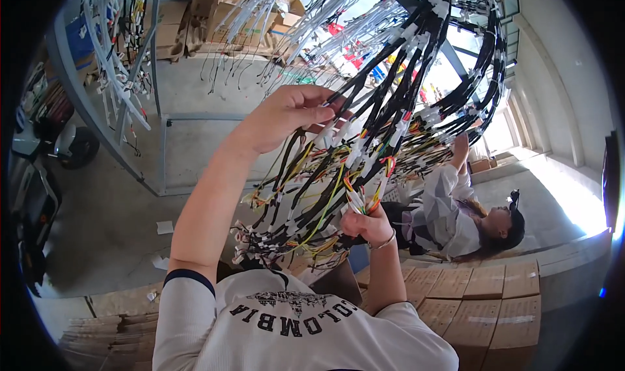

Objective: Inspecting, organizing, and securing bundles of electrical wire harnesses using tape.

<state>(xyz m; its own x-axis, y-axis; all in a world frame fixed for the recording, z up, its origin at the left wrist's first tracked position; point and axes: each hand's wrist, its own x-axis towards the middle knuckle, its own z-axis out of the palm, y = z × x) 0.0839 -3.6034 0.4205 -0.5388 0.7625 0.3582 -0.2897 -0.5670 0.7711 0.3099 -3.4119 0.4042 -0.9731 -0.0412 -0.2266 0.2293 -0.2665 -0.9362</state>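
Black-wrapped wire harnesses (390,87) hang in a thick bundle in front of me, with white tape tags along them. Their lower ends fan out into red, yellow, green and white wires with small connectors (263,244). My left hand (293,114) is raised at the bundle's left side, thumb and fingers closed around a black harness strand. Lower down, my right hand (366,224) is closed around a bunch of coloured wires (364,198), with a bracelet at its wrist. The palm side of the right hand's grip is hidden.
Another person (459,214) stands at the right, a hand raised to the same hanging harnesses. Cardboard boxes (482,299) are stacked at lower right, more boxes (241,19) at the back. A metal frame (163,156) and a motorbike (39,201) stand at left. Pale wires (124,58) hang upper left.
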